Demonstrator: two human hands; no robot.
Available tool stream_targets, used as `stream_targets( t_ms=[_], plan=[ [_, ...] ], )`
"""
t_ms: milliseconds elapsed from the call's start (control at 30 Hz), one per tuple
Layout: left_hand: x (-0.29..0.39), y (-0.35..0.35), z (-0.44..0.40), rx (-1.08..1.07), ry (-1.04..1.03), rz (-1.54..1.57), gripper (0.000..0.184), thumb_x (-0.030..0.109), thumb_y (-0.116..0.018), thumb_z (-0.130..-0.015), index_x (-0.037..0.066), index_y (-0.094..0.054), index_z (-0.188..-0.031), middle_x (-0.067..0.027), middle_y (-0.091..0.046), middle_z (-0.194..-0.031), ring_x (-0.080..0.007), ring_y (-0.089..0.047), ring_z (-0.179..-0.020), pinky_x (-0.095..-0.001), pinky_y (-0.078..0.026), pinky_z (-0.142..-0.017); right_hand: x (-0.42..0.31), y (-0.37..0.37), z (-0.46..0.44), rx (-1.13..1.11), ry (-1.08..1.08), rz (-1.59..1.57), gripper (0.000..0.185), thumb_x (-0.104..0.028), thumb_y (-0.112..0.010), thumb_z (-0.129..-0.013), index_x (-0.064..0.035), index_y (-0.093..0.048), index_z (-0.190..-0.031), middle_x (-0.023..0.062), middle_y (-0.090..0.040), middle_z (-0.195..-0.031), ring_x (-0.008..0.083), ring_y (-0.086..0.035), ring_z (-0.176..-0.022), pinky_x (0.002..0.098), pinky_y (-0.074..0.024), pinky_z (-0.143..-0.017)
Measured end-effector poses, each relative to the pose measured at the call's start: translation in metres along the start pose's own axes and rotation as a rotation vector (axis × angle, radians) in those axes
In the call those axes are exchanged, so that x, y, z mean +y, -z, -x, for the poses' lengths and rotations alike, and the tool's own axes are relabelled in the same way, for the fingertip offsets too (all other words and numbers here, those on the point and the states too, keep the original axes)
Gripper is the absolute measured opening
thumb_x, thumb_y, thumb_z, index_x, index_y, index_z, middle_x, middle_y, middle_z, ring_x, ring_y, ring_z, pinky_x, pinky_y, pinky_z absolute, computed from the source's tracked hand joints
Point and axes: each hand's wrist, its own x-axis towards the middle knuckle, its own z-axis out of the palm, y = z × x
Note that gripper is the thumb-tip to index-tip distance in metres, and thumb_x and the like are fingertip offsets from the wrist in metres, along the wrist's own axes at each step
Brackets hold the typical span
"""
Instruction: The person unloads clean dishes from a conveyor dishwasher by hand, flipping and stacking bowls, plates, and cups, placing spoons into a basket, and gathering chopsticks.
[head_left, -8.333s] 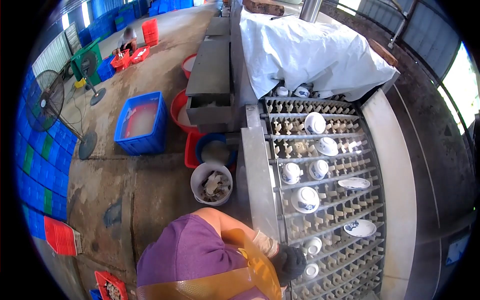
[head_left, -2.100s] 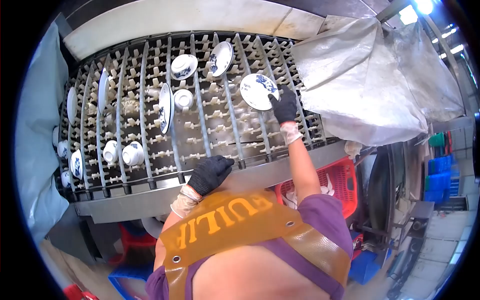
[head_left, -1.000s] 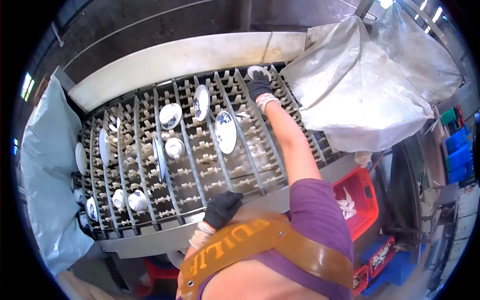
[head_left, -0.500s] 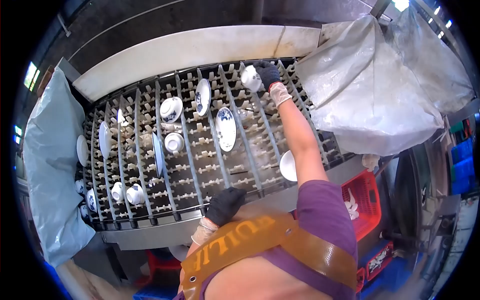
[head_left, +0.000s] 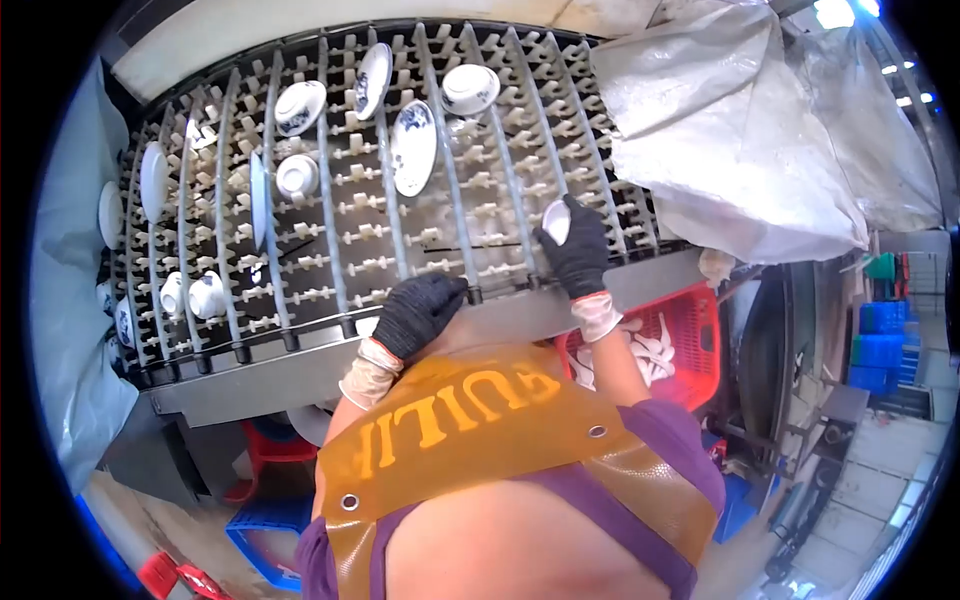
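Observation:
My right hand, in a black glove over a pale one, grips a small white dish near the front of the peg conveyor. My left hand, gloved the same way, rests at the front edge with its fingers curled in and no ware visible in them. A white bowl with blue patterning sits tilted on the pegs farther back. Left of it, a blue-patterned oval plate and another patterned plate lean between the rails. Two bowls, one patterned and one white, rest beyond those.
More cups and plates stand at the left. Plastic sheeting hangs over the right end, and another sheet over the left. A red basket with white pieces sits below at the right; a blue crate is lower left.
My right hand has left the patterned bowl on the far pegs, come back toward me and taken hold of the small white dish. My left hand stays at the edge. The view has tilted down.

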Motion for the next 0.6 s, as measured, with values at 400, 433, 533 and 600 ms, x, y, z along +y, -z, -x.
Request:
stream_targets(
  t_ms=[400, 433, 533, 600],
  plan=[
    [0.014, -0.01, -0.015, -0.135, -0.003, -0.008, 0.016, 0.019, -0.058, -0.082, 0.01, -0.062, -0.094, -0.0114, -0.058, -0.081, -0.0314, -0.057, -0.077, -0.0401, -0.045, -0.066, -0.023, -0.02, -0.041, -0.197, -0.517, -1.294, 0.042, -0.013, -0.063, -0.08, 0.0022, -0.053, -0.118, 0.0097, -0.06, -0.107, 0.0181, -0.057, -0.095, 0.0323, -0.0457, -0.086],
    [0.014, -0.013, -0.016, -0.13, -0.009, 0.015, 0.016, 0.018, -0.058, -0.082, 0.009, -0.062, -0.094, -0.012, -0.058, -0.081, -0.0316, -0.057, -0.077, -0.0399, -0.045, -0.066, -0.011, -0.063, -0.032, -0.161, -0.462, -1.108, 0.046, -0.013, -0.063, -0.079, 0.0018, -0.051, -0.121, 0.01, -0.059, -0.11, 0.0181, -0.055, -0.099, 0.0317, -0.0442, -0.089],
    [0.012, -0.021, -0.021, -0.158, -0.041, -0.051, 0.017, 0.015, -0.061, -0.079, 0.006, -0.064, -0.094, -0.0135, -0.061, -0.078, -0.032, -0.059, -0.073, -0.0391, -0.046, -0.065, -0.022, -0.101, -0.004, 0.058, -0.379, -0.662, 0.042, -0.022, -0.061, -0.08, -0.0025, -0.054, -0.117, 0.0217, -0.056, -0.114, 0.0326, -0.054, -0.106, 0.0394, -0.0407, -0.094],
    [0.019, -0.019, -0.024, -0.137, -0.008, -0.011, 0.018, 0.014, -0.062, -0.079, 0.005, -0.064, -0.094, -0.0145, -0.063, -0.084, -0.031, -0.061, -0.077, -0.0378, -0.048, -0.068, -0.028, -0.11, 0.009, 0.102, -0.167, -0.393, 0.043, -0.021, -0.063, -0.074, -0.006, -0.057, -0.113, 0.0219, -0.056, -0.111, 0.0346, -0.053, -0.105, 0.041, -0.0404, -0.094]
  ],
)
